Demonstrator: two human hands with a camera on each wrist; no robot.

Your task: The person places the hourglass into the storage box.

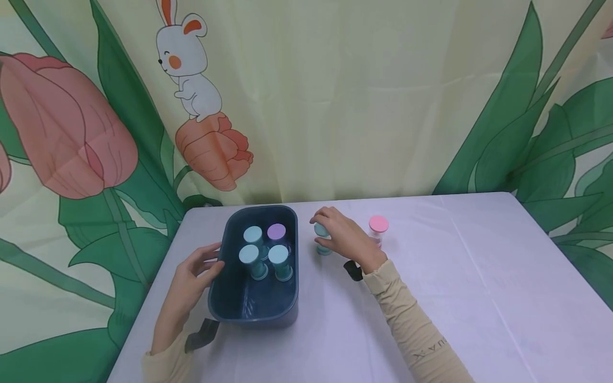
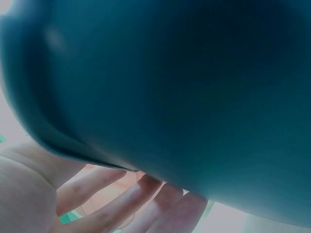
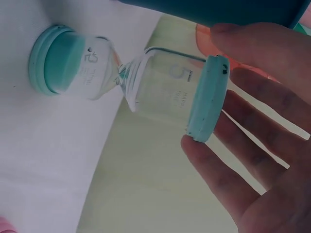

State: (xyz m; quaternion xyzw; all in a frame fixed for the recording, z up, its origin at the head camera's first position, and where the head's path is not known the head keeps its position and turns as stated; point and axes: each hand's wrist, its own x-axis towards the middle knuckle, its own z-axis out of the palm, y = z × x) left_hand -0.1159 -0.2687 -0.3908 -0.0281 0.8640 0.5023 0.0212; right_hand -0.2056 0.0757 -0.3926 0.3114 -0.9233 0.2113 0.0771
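Teal hourglass [image 1: 320,231] partly hidden by right hand [image 1: 347,234], head view.

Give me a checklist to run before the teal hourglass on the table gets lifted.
1. Teal hourglass standing upright on the table: ok.
2. Right hand at its upper cap: ok.
3. Grip firm enough to lift: cannot tell.
4. Left hand touching the blue bin: ok.
5. Room in the bin: looks ok; floor is bare in front of the four hourglasses inside.
6. Pink hourglass clear of the right wrist: cannot tell; partly hidden.
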